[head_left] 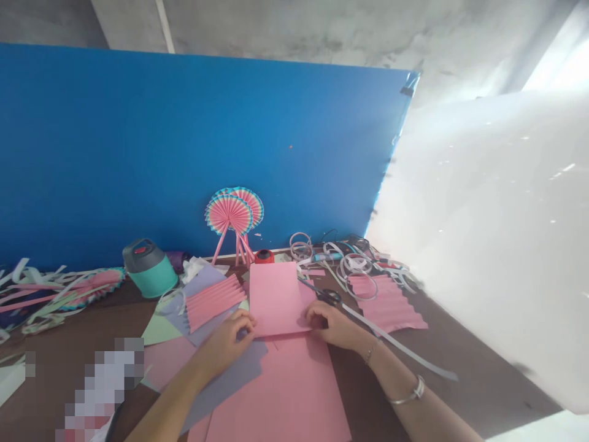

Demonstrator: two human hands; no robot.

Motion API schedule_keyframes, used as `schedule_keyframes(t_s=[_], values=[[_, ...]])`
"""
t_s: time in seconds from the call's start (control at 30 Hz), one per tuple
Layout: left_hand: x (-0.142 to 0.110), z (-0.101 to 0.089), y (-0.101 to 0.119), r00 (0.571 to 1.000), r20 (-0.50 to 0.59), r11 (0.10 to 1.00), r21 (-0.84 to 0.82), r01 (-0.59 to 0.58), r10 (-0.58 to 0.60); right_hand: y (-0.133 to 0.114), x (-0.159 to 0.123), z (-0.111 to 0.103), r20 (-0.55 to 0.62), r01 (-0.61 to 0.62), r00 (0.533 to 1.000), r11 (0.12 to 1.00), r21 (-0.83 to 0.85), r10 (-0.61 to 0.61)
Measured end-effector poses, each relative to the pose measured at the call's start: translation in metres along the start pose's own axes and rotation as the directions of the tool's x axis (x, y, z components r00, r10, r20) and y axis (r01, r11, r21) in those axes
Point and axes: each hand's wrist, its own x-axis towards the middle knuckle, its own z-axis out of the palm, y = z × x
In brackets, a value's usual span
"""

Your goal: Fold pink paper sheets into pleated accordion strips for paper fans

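A pink sheet of paper (275, 298) is raised at an angle in front of me, over a larger pink sheet (285, 393) lying flat. My left hand (232, 337) is closed at its lower left edge, fingers curled. At the lower right edge, my right hand (329, 322) is closed on the paper with fingertips bent in. Black-handled scissors (330, 297) lie just beyond the right hand. Pleated pink paper (215, 301) rests to the left on lilac paper (202, 283), and another pleated pink piece (391, 304) lies to the right.
Two pink paper fans (230, 213) on sticks lean against the blue board (151, 141). A teal and grey container (151, 268) stands at the left, near paper strips (41, 294). More curled strips (356, 267) lie at the back right. A white wall (497, 245) borders the right side.
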Motion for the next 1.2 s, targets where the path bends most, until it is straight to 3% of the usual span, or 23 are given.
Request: schedule_keyframes(t_s=[0.37, 0.87, 1.2], values=[[-0.0005, -0.0002, 0.0033, 1.0, -0.007, 1.0, 0.002, 0.006, -0.006, -0.0017, 0.0001, -0.0035, 0.039, -0.028, 0.999, 0.997, 0.077, 0.025], [-0.0007, -0.0019, 0.0055, 0.999, 0.01, 0.999, -0.023, 0.036, -0.036, -0.0043, -0.0002, -0.002, 0.061, -0.012, 0.998, 0.999, 0.04, 0.009], [-0.0031, 0.0028, 0.0084, 0.999, -0.012, 0.998, 0.041, 0.047, -0.046, -0.0084, 0.0019, 0.0047, -0.033, -0.008, 0.999, 0.997, -0.077, 0.006]])
